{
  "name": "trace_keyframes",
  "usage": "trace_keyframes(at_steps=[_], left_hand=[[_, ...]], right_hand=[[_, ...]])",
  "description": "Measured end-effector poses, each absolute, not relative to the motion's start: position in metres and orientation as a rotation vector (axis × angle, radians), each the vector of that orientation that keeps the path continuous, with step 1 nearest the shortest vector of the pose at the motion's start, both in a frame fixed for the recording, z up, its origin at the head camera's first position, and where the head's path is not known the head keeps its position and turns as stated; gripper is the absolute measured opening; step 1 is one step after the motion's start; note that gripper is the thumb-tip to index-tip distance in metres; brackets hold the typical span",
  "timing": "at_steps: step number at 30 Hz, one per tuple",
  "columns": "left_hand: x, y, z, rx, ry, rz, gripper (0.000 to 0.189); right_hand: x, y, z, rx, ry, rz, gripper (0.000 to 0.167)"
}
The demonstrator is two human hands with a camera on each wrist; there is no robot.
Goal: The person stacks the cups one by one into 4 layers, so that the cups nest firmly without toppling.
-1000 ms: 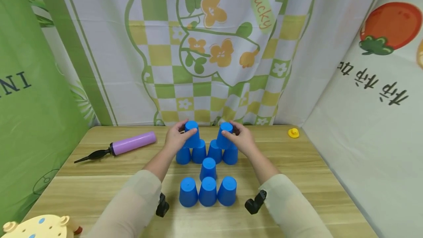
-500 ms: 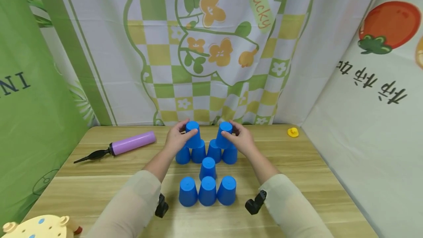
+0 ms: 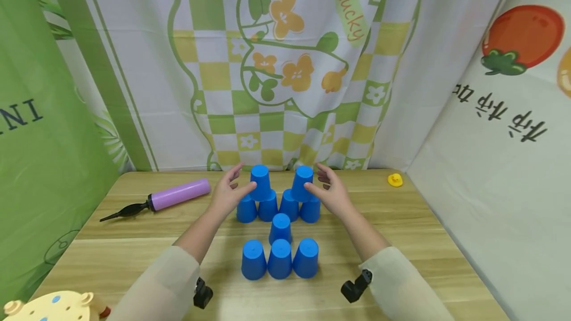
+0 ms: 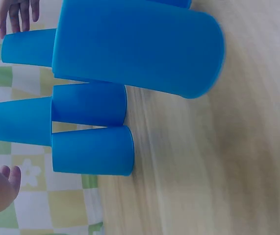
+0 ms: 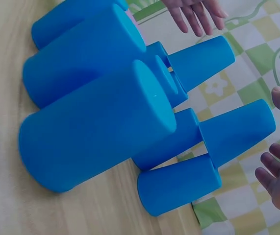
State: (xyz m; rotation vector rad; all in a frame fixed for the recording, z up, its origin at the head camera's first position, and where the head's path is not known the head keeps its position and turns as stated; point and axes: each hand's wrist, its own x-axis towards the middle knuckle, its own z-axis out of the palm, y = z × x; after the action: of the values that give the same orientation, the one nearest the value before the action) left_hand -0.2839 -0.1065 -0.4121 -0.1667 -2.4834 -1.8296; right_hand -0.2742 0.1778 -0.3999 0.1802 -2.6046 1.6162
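Note:
Two upside-down blue cups sit raised at the back: the left upper cup (image 3: 260, 182) bridges a pair of lower cups (image 3: 268, 207), and the right upper cup (image 3: 302, 182) bridges a second pair (image 3: 289, 207). Beside the left upper cup is my left hand (image 3: 226, 196), its fingers spread; in the left wrist view a gap separates that hand (image 4: 0, 188) from the cups. On the other side, my right hand (image 3: 333, 193) is spread near the right upper cup, holding nothing. In the head view both thumbs overlap the cups' edges.
Closer in, a single blue cup (image 3: 280, 228) stands behind a row of three front cups (image 3: 279, 260). A purple hand pump (image 3: 178, 195) lies left, a yellow toy duck (image 3: 395, 180) sits back right. A spotted yellow object (image 3: 53, 305) occupies the near left corner. A curtain hangs behind.
Both hands have let go of the two upper cups and drawn slightly outward, fingers spreading. The cups stay stacked on their pairs.

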Motion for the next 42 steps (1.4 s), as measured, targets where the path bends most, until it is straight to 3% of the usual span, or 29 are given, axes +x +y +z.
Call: trace_keyframes(at_steps=[10,22,33,42], left_hand=[[-0.24,-0.128,-0.433,-0.211,-2.494,-1.862,0.073],[-0.198,-0.122,-0.464,-0.265,-2.578,-1.971,0.07],[-0.184,-0.117,-0.482,-0.526,-2.619,-1.944,0.066],[-0.185,-0.117,-0.488,-0.449,-2.65,-1.96,0.054]], right_hand=[[-0.238,0.191,-0.42,0.246,-2.615,1.559,0.067],[-0.2,0.193,-0.447,0.378,-2.672,1.628,0.06],[-0.186,0.196,-0.463,0.537,-2.847,1.62,0.06],[-0.186,0.195,-0.463,0.599,-2.904,1.576,0.057]])
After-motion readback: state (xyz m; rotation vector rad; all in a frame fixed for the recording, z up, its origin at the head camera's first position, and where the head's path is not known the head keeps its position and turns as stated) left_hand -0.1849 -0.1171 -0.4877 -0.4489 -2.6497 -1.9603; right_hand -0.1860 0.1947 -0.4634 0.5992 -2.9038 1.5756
